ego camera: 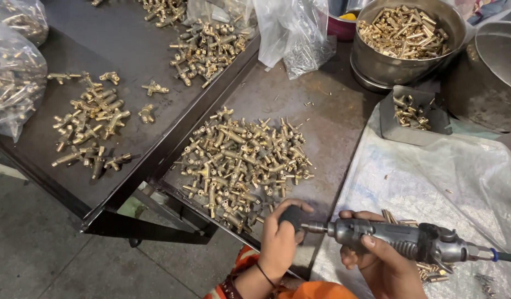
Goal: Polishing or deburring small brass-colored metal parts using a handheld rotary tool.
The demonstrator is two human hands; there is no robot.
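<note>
My right hand (pixel 377 263) grips a grey pneumatic hand tool (pixel 402 241) whose hose runs off to the right. Its bit points left into a small dark piece (pixel 291 216), and my left hand (pixel 280 241) is closed around that piece at the near edge of the dark metal table (pixel 333 116). Just beyond my left hand lies a heap of small brass fittings (pixel 244 160). A few brass pieces (pixel 432 271) sit under the tool on a white woven sheet (pixel 432 177).
A second dark tray (pixel 128 50) at left holds scattered brass fittings (pixel 92 124) and a further pile (pixel 208 50). A steel bowl (pixel 377 69) full of brass parts, a small grey tray (pixel 413 116), an empty steel pan (pixel 491 83) and plastic bags (pixel 294 30) stand at the back.
</note>
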